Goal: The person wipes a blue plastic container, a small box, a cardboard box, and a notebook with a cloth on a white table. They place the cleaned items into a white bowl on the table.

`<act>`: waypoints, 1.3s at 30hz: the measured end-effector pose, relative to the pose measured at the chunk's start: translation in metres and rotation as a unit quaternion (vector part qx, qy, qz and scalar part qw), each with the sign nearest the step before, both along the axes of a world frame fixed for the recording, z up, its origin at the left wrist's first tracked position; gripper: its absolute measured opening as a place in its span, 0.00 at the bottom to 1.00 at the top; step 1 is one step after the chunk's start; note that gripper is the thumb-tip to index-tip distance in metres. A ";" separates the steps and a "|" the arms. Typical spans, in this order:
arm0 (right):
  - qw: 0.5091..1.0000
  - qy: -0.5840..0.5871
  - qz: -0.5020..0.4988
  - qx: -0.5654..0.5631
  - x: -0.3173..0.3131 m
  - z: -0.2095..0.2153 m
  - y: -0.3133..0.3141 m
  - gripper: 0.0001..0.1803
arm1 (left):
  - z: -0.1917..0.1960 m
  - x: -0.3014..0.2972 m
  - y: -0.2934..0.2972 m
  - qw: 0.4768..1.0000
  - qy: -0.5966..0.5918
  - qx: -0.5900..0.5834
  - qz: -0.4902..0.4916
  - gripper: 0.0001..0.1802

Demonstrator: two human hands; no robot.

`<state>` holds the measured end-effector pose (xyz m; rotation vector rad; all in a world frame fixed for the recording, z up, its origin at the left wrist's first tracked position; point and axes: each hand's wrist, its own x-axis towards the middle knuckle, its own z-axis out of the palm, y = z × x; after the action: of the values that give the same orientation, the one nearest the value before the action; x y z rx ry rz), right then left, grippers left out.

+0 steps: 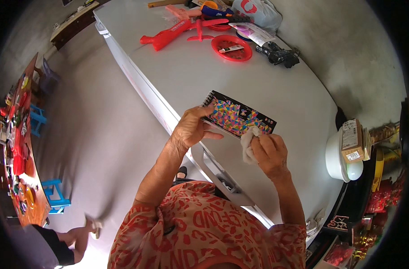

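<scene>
A small spiral-bound notebook (227, 115) with a black cover and a multicoloured triangle pattern is held tilted over the near part of the grey table. My left hand (192, 127) grips its left end near the coil, thumb on the cover and the other fingers at its lower edge. Bunched in my right hand (270, 152) is a whitish cloth (248, 145), pressed against the notebook's lower right part. The fingers of that hand are curled over the cloth and hide some of it.
Toy-like red plastic pieces (171, 36), a red round dish (232, 48) and a black object (278, 54) lie at the table's far end. A drawer (218, 175) stands open by my body. At right is a white tub (333, 157) beside a cardboard box (351, 140). Someone's leg (80, 235) shows lower left.
</scene>
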<state>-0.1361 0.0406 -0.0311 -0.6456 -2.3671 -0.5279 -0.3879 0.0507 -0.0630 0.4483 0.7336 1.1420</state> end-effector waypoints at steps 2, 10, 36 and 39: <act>0.999 -0.021 -0.025 -0.031 0.012 0.002 0.006 0.15 | -0.006 0.002 -0.001 0.999 -0.034 0.008 0.034 0.17; 0.638 0.622 -0.088 -0.446 -0.020 -0.010 0.016 0.19 | -0.021 0.037 0.005 0.947 -0.206 0.047 0.241 0.12; 0.690 0.669 -0.044 -0.272 -0.035 0.008 0.050 0.15 | -0.006 0.028 -0.025 0.984 -0.030 0.085 0.156 0.11; 0.946 0.252 -0.152 -0.135 -0.073 0.007 0.031 0.27 | -0.011 0.033 -0.021 0.990 0.024 0.054 0.126 0.10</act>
<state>-0.2087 0.0719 -0.0239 -1.1335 -1.8722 -0.1327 -0.3544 0.0297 -0.0740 0.4852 0.7893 1.4178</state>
